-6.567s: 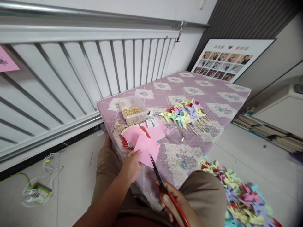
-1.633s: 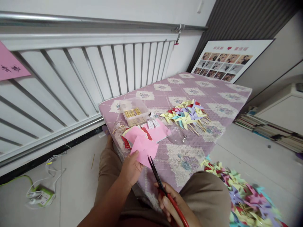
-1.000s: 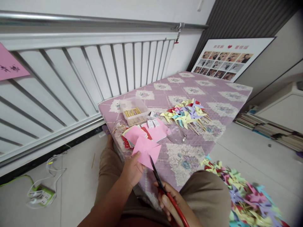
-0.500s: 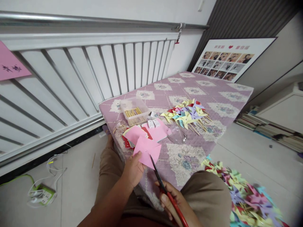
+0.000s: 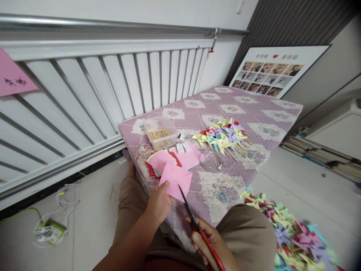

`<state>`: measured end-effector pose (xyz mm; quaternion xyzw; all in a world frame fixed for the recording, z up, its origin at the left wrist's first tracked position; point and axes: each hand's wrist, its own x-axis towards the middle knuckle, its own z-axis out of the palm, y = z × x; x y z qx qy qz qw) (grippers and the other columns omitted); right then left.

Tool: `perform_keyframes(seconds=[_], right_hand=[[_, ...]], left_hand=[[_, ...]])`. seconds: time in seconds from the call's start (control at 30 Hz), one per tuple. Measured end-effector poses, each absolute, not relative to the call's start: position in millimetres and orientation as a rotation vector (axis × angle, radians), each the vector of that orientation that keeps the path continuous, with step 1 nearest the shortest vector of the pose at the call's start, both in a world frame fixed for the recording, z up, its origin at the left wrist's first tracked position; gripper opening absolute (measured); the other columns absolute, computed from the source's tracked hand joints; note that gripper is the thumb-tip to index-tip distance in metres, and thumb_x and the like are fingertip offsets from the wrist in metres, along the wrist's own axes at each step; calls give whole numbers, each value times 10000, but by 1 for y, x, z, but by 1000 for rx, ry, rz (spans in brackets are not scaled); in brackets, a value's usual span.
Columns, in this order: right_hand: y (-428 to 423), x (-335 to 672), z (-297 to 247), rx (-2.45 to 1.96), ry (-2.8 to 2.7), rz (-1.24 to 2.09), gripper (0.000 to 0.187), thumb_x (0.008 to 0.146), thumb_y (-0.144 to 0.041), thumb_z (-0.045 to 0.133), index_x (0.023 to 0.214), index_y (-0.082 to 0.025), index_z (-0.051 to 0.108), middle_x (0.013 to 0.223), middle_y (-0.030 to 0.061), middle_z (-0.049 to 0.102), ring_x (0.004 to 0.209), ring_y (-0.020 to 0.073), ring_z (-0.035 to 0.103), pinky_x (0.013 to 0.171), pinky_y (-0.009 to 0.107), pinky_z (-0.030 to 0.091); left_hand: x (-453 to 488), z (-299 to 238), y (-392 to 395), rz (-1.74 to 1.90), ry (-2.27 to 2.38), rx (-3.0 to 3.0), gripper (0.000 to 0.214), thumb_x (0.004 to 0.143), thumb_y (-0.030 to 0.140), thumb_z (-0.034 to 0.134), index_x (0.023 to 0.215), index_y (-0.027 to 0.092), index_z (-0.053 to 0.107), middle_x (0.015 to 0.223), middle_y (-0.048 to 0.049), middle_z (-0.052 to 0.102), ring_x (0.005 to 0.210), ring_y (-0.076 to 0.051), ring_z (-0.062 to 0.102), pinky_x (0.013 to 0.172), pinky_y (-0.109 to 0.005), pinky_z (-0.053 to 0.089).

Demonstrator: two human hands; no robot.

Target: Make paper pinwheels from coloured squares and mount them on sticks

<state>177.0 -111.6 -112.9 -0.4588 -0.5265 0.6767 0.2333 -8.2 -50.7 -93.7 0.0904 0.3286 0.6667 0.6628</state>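
My left hand (image 5: 161, 201) pinches the lower left edge of a square of pink paper (image 5: 173, 178), held above the near edge of the bed-like table. A cut line shows at the square's right side. My right hand (image 5: 210, 239) is wrapped round the red handles of a pair of scissors (image 5: 189, 212). Their dark blades lie together over the paper, with the tip near its middle. Behind the square sits a stack of coloured paper (image 5: 161, 160). Further right, more pink paper (image 5: 193, 158) lies under small white boxes (image 5: 183, 147).
A clear plastic box (image 5: 160, 131) holds thin sticks. A pile of finished paper pinwheels (image 5: 222, 135) lies on the patterned cover (image 5: 217, 188); many more pinwheels (image 5: 296, 233) are at lower right. A power strip (image 5: 52, 232) with cables lies on the floor at left.
Almost nothing differs. Both hands, the pink paper and the scissors keep nearly the same places; the view has shifted very slightly.
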Motion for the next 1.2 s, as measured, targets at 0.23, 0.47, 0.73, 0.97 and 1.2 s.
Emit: perform_keyframes(seconds=[0.23,0.47,0.73,0.97,1.2], right_hand=[[-111,180,-121,-1238,-1470,1873,648,814,-696,530,1208,-181,525,581,-93,348,415,40,268,369,158,220],[-112,179,-125,-1224,-1409,1921,648,810,-694,541,1216,-189,514,584,-95,352,409,34,253,362,156,207],[-110,177,-116,-1278,-1453,1873,659,798,-696,552,1181,-160,529,547,-99,338,407,44,270,368,164,209],[-107,176,-114,-1243,-1515,1819,627,792,-699,552,1122,-167,580,512,-96,330,389,50,239,345,173,161],[-105,176,-111,-1245,-1562,1746,599,789,-686,565,1083,-167,619,582,-67,369,448,61,243,388,190,163]], left_hand=[[-8,-97,-51,1513,711,206,372,771,259,710,1115,130,651,1082,-98,727,975,-208,673,914,-330,514],[-8,-95,-51,1511,732,199,366,769,251,714,1100,112,649,1085,-112,723,1009,-227,667,937,-351,500],[-8,-95,-51,1515,713,180,344,774,231,707,1098,129,656,1067,-88,729,943,-194,679,906,-321,516],[-8,-95,-51,1497,730,187,328,758,260,718,1063,149,668,1084,-101,725,995,-227,672,917,-337,513],[-8,-95,-52,1501,743,199,323,747,268,725,1044,152,670,1093,-108,721,1032,-246,666,934,-348,514]])
